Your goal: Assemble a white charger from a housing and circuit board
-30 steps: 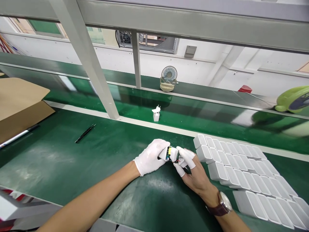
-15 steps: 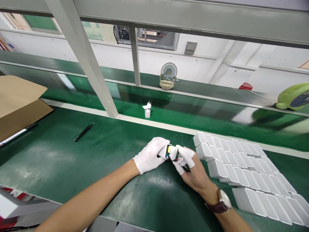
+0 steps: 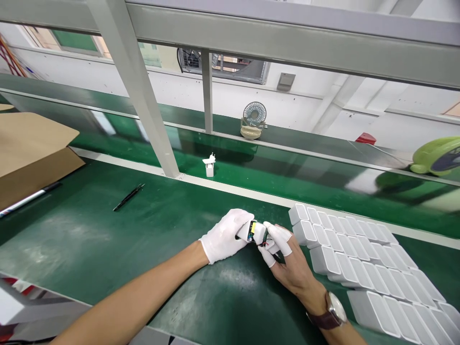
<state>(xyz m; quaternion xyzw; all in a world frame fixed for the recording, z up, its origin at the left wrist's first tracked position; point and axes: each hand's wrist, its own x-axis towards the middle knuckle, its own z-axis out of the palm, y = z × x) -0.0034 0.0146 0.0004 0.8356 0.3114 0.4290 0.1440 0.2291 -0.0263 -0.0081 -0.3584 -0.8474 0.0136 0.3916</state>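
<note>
Head: green worktop (image 3: 172,211), white wall (image 3: 230,99)

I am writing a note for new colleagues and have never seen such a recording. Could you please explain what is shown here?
There is no machine: a person works with two hands. Every picture comes from one camera worn on the head, looking forward and down. The left hand, in a white glove, holds a white case. The right hand, with white finger covers, grips the electronic parts at the case's opening. On the green table lie a thin black tool and, to the right, rows of white boxes. A cardboard box is at the left. Beyond the table's edge stands a small fan.
</note>
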